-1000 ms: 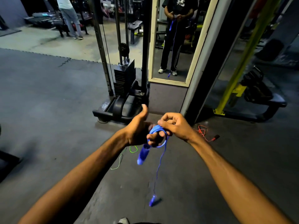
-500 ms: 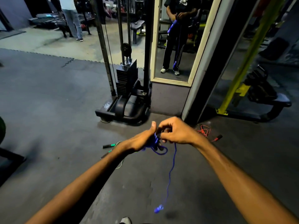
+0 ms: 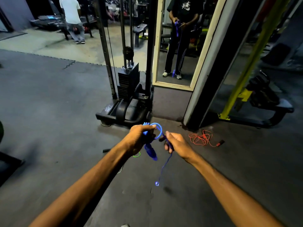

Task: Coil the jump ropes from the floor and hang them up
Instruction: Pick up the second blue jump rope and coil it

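Observation:
My left hand point(image 3: 139, 138) grips a bundle of coils of the blue jump rope point(image 3: 159, 130), with one blue handle point(image 3: 150, 152) hanging below the fist. My right hand point(image 3: 176, 143) pinches the rope's free strand just right of the coil; that strand drops to the other blue handle point(image 3: 157, 183), which dangles above the floor. A red jump rope point(image 3: 200, 138) lies tangled on the floor to the right. A green rope point(image 3: 136, 155) with a black handle point(image 3: 105, 150) lies on the floor, mostly hidden behind my left forearm.
A cable weight machine point(image 3: 129, 89) stands straight ahead, a framed wall mirror point(image 3: 177, 86) beside it. A yellow-framed bench machine point(image 3: 255, 102) is at the right. Another person point(image 3: 72, 18) stands far back left. Dark rubber floor mats lie all around.
My hands have drawn apart: the right one has pulled a fresh loop over the bundle held in the left. The dangling handle has risen off the floor, and the first handle hangs below my left fist again.

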The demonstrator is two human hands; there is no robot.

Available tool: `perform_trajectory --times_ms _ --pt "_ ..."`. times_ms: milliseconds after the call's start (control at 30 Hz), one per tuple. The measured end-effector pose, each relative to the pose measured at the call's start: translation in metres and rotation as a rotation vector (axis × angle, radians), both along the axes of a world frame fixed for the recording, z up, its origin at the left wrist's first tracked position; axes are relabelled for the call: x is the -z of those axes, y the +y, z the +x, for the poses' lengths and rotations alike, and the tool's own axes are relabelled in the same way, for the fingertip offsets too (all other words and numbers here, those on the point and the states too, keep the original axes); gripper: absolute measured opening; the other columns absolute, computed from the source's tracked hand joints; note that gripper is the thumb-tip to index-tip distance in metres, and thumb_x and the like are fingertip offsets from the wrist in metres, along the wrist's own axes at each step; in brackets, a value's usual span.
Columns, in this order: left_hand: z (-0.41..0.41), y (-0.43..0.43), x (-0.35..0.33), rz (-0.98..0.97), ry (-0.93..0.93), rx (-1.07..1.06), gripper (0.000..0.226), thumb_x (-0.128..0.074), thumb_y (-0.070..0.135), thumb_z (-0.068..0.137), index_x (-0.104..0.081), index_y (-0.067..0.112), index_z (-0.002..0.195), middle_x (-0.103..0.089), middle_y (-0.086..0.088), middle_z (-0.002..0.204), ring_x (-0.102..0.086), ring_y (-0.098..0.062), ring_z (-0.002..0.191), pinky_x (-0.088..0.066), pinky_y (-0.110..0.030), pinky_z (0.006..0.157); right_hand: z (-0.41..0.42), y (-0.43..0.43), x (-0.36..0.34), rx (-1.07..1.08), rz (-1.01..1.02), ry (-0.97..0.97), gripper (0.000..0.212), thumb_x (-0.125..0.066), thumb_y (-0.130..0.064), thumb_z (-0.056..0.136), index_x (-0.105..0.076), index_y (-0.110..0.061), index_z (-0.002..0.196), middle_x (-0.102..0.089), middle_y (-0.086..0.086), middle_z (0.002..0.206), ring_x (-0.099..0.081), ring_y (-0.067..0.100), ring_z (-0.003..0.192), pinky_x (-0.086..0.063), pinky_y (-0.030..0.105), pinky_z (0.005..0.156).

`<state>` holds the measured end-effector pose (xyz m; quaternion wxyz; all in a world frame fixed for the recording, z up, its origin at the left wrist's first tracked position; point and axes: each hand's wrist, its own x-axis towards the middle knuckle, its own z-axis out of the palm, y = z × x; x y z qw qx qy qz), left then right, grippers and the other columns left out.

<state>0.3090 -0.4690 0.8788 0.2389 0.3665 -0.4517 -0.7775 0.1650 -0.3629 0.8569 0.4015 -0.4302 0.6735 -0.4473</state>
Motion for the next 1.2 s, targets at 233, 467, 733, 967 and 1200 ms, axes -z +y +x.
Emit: perform_trajectory --times_ms 233,467,733,967,1200 --pt "0.004 0.001 0.003 -0.209 -0.180 0.006 0.022 -0.063 0.016 0.092 -0.063 0.002 0.075 -0.048 -0.006 0.052 -0.035 -0.013 0.045 -0.025 -0.020 0.042 0.002 -0.012 -0.012 0.053 -0.162 0.001 0.015 -0.070 -0.015 0.087 -0.066 -0.001 0.084 -0.054 -0.015 0.048 -0.042 -0.003 0.045 -0.031 0.010 0.047" --pt "0.009 -0.003 -0.001 -0.137 -0.025 0.333 0.030 -0.051 0.017 0.099 -0.059 0.006 0.073 -0.057 -0.007 0.063 -0.049 -0.017 0.057 -0.039 -0.023 0.054 -0.004 -0.019 -0.008 0.058 -0.177 0.045 0.008 -0.064 -0.002 0.088 -0.068 0.005 0.087 -0.056 0.002 0.061 -0.042 -0.003 0.048 -0.033 0.011 0.048" --pt "-0.005 -0.004 -0.003 0.078 0.186 0.119 0.016 -0.055 0.021 0.094 -0.062 0.011 0.083 -0.057 -0.004 0.075 -0.051 -0.014 0.064 -0.030 -0.025 0.059 -0.003 -0.034 -0.012 0.075 -0.073 0.033 0.009 -0.064 -0.012 0.091 -0.066 -0.004 0.087 -0.060 0.005 0.061 -0.042 0.004 0.041 -0.036 0.018 0.040" --pt "-0.003 -0.002 -0.021 0.113 0.242 0.150 0.032 -0.054 0.027 0.093 -0.045 0.015 0.065 -0.030 0.003 0.053 -0.031 -0.013 0.051 -0.038 -0.028 0.068 -0.003 -0.028 -0.015 0.026 -0.091 -0.041 0.022 -0.057 -0.017 0.096 -0.062 -0.010 0.077 -0.056 0.003 0.054 -0.043 0.004 0.035 -0.033 0.015 0.036" --pt "-0.005 0.005 -0.022 0.238 0.150 0.246 0.031 -0.043 0.026 0.098 -0.043 0.016 0.068 -0.024 0.009 0.039 -0.028 -0.010 0.036 -0.032 -0.021 0.048 -0.015 -0.036 -0.019 0.042 -0.105 -0.007 0.016 -0.057 -0.014 0.096 -0.070 -0.005 0.094 -0.057 0.009 0.061 -0.044 0.004 0.041 -0.037 0.019 0.042"
